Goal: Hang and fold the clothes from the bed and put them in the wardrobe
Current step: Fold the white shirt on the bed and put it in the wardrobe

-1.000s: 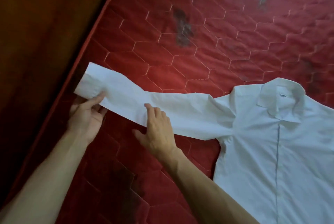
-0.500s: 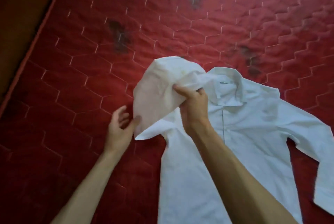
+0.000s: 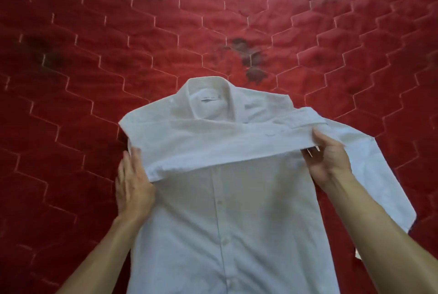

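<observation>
1 sleeve (image 3: 213, 144) across shirt (image 3: 225, 222), R hand (image 3: 329, 158) pinching it, L hand (image 3: 132, 184) flat; 2nd sleeve (image 3: 379, 175), folding, wardrobe remain.

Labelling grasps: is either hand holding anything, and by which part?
The right hand pinches the folded sleeve of the white shirt near its cuff end; the left hand rests flat against the shirt's side, gripping nothing.

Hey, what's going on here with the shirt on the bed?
A person is folding a white shirt laid face up on the red bed. One sleeve lies folded across the chest. The left hand rests flat at the shirt's side, the right hand pinches that sleeve's end. The other sleeve lies unfolded.
</observation>
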A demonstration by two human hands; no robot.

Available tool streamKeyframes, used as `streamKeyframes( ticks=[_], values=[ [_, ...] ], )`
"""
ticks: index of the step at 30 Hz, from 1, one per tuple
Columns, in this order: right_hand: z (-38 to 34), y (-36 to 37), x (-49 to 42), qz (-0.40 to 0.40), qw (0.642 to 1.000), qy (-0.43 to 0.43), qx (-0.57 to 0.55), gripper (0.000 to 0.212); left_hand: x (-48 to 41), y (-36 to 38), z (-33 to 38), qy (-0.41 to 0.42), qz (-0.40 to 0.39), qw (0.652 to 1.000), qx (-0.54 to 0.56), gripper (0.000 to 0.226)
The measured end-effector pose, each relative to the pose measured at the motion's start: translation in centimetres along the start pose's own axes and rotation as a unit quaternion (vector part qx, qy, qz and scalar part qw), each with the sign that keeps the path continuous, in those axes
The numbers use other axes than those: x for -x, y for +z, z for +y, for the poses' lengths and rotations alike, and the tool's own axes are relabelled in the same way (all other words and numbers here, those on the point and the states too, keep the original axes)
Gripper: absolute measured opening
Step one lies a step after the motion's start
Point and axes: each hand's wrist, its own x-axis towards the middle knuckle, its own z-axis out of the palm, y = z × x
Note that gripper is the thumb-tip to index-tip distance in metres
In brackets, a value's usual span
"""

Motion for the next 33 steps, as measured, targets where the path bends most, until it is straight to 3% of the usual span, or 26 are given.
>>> streamKeyframes(
  ticks=[4, 9, 13, 16, 19, 21, 23, 24, 26, 30, 33],
  values=[
    [1.0, -3.0, -2.1, -0.015, 0.998, 0.001, 0.061, 0.032, -0.3, -0.3, -1.6, -0.057, 0.035, 0.997, -0.031, 0.078],
    [3.0, -3.0, -2.9, -0.010, 0.995, 0.033, 0.095, 0.027, 0.0, -2.1, -2.9, 0.008, 0.056, 0.996, -0.073, 0.076],
    [3.1, -3.2, -3.4, -0.005, 0.979, 0.022, 0.205, 0.020, -0.9, -3.8, -1.9, -0.035, 0.084, 0.994, 0.060, 0.070],
    [2.2, -2.7, -3.2, -0.042, 0.969, -0.011, 0.244, 0.021, -1.4, -4.7, -2.0, -0.067, 0.137, 0.973, 0.172, 0.076],
    [2.0, -2.1, -3.3, -0.060, 0.968, -0.008, 0.243, 0.035, -1.1, -4.5, -3.5, -0.117, 0.125, 0.975, 0.142, 0.072],
    [2.7, -2.3, -3.4, -0.025, 0.943, -0.019, 0.331, 0.036, -0.6, -3.9, -4.7, -0.112, 0.073, 0.990, 0.053, 0.073],
    [3.7, -2.7, -3.6, -0.001, 0.903, -0.052, 0.426, 0.024, -0.3, -3.5, -5.2, -0.060, 0.024, 0.998, -0.017, 0.079],
    [4.1, -2.9, -3.5, 0.009, 0.887, -0.074, 0.456, 0.019, -0.3, -3.3, -5.1, -0.036, 0.005, 0.999, -0.025, 0.083],
    [4.4, -2.9, -3.3, 0.033, 0.860, -0.126, 0.494, 0.032, 0.1, -3.3, -4.4, -0.017, -0.022, 1.000, -0.009, 0.092],
    [5.5, -4.2, -1.7, 0.084, 0.814, -0.222, 0.530, 0.059, 2.8, -3.7, -2.4, -0.139, -0.004, 0.982, 0.131, 0.100],
    [7.4, -7.9, 0.5, 0.102, 0.795, -0.195, 0.565, 0.069, 7.1, -3.2, -2.7, -0.206, -0.011, 0.963, 0.175, 0.095]
  ],
)
